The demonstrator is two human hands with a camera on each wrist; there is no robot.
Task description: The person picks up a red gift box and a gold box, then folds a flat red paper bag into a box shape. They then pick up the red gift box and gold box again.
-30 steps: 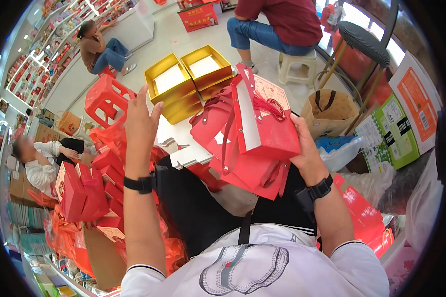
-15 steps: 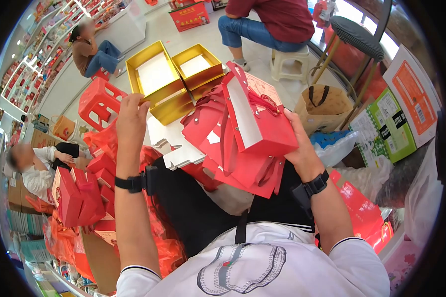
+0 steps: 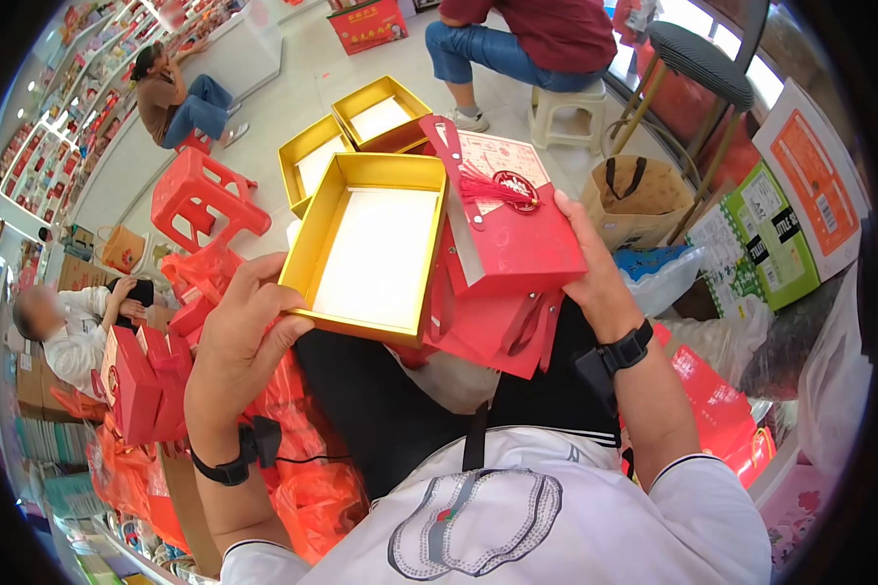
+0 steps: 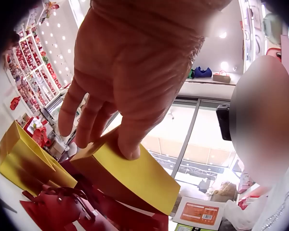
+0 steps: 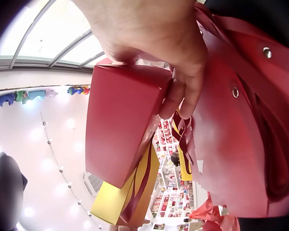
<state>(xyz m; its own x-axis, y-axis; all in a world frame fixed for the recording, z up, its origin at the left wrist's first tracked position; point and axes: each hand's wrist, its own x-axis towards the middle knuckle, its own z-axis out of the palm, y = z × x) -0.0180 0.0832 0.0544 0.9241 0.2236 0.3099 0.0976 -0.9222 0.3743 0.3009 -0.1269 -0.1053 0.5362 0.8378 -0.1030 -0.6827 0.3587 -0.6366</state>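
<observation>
My left hand pinches the near left corner of a gold box tray with a white bottom, thumb at its rim. In the left wrist view that hand's thumb lies on the yellow side of the tray. My right hand grips the right side of a red gift box cover with a tassel and a white open side. The tray's right edge overlaps the cover's open side in the head view. Below both lie flat red folded pieces with ribbon handles and metal eyelets, partly hidden.
More gold trays stand just beyond the held one. Red gift boxes and orange plastic bags are on the left, near a red stool. A paper bag stands at right. Other people sit around.
My left hand, first open in the air, has taken hold of a gold tray from the stack and brought it nearer, beside the red cover. My right hand keeps its grip.
</observation>
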